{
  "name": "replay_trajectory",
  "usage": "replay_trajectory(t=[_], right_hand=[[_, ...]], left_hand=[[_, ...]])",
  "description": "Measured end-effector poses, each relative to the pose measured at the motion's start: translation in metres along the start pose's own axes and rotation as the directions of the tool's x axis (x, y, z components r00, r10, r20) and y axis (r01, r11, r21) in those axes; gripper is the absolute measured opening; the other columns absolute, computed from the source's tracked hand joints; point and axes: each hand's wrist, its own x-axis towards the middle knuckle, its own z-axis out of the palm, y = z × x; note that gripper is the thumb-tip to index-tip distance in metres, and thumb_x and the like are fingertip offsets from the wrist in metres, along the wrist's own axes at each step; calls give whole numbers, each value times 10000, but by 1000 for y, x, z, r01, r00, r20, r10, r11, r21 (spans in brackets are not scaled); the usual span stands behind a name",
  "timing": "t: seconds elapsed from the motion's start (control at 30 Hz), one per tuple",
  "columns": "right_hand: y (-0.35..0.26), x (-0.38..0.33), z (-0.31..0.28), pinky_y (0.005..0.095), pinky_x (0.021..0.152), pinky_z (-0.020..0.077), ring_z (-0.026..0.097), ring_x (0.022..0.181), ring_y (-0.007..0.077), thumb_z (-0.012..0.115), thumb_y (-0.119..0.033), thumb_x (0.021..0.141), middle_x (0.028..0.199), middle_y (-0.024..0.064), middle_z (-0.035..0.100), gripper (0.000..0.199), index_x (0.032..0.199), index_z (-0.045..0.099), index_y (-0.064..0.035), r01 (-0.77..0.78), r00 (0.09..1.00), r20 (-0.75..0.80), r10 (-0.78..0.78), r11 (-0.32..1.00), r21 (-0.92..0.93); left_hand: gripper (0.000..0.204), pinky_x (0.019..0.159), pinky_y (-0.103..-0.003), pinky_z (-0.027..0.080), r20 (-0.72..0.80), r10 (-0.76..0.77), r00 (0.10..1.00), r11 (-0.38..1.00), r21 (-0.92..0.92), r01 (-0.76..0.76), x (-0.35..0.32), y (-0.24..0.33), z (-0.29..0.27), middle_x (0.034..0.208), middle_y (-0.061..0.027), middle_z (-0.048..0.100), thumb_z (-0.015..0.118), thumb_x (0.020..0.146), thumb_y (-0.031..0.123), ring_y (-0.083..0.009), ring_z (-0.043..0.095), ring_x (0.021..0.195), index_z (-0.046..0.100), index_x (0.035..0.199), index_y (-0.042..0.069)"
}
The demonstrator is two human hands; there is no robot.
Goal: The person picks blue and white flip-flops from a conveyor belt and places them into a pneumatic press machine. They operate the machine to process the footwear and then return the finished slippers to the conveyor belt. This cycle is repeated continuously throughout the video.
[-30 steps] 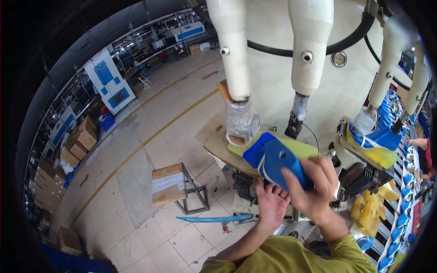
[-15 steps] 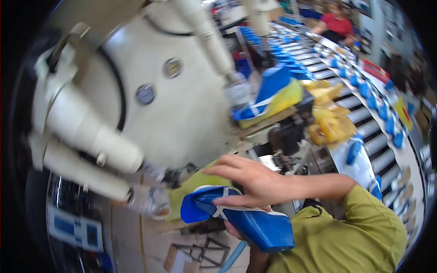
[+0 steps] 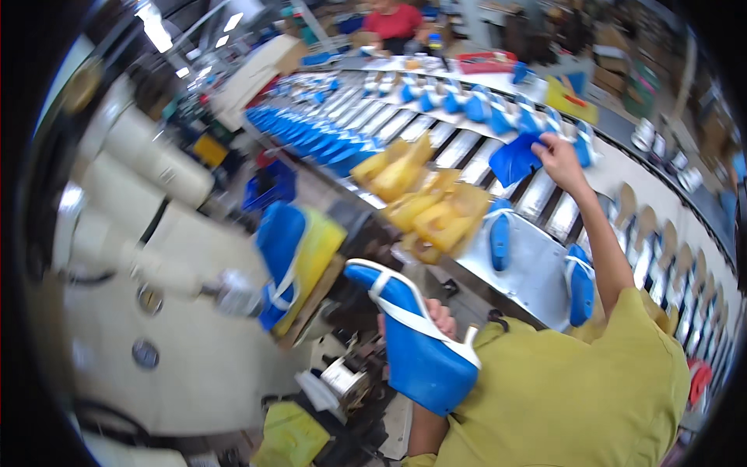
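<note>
My left hand (image 3: 442, 317) is wrapped round a blue shoe last (image 3: 428, 366) with white straps across it. The last is tilted, its narrow toe pointing up and left and its thick heel end near my shirt. Part of that hand is hidden behind it. Out to the right, my right hand (image 3: 562, 159) pinches a thin, bent blue sheet piece (image 3: 513, 159) above the roller conveyor (image 3: 545, 191). Two more strapped blue lasts, one (image 3: 499, 240) farther off and one (image 3: 580, 288) nearer me, are on the pale metal plate (image 3: 529, 276) below that arm.
Yellow translucent pieces (image 3: 451, 214) lie by the conveyor's near edge. Rows of blue pieces (image 3: 311, 136) and strapped shoes (image 3: 475, 105) line it. A pale machine (image 3: 187, 342) stands left, beside a blue piece (image 3: 280, 233) on a yellow pad. Another person (image 3: 391, 27) is beyond.
My view has swung right toward the conveyor. My right hand has left the last and reached out with the blue sheet piece, which was at the last's toe. My left hand still holds the last.
</note>
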Motion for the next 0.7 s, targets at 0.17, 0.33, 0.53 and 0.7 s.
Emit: replay_trajectory(t=[0.17, 0.33, 0.53, 0.7], right_hand=[[210, -86, -4, 419, 736, 558, 711, 866, 325, 698, -293, 757, 926, 178, 727, 370, 1036, 737, -53, -158, 686, 559, 465, 846, -509], [226, -164, 84, 487, 769, 541, 674, 934, 369, 705, -264, 736, 981, 198, 700, 280, 938, 746, -75, -94, 509, 706, 493, 847, -523], [106, -164, 23, 445, 967, 495, 586, 1171, 286, 432, -665, 958, 1313, 156, 562, 770, 1391, 442, -29, -876, 480, 830, 283, 108, 470], [85, -153, 9, 375, 944, 537, 633, 1104, 189, 569, -463, 979, 1291, 95, 591, 583, 1377, 465, -50, -499, 620, 600, 506, -336, 799]], left_hand=[[803, 795, -410, 509, -470, -268, 841, 958, -34, 286, 68, -2, -45, 904, -170, 619, 476, 871, 740, -301, 598, 829, 574, 1064, -34], [705, 777, -444, 554, -541, -194, 818, 861, 306, 406, 148, -50, -66, 978, -184, 672, 402, 931, 686, -323, 655, 853, 608, 1196, 66], [731, 807, -461, 547, -431, -401, 808, 799, 266, 539, 227, -121, -123, 1027, -185, 672, 387, 934, 689, -320, 654, 895, 596, 1206, 44], [788, 929, -439, 520, -421, -579, 698, 513, 478, 713, 280, -184, -119, 1162, -179, 636, 365, 936, 719, -293, 633, 1024, 493, 1345, 57]])
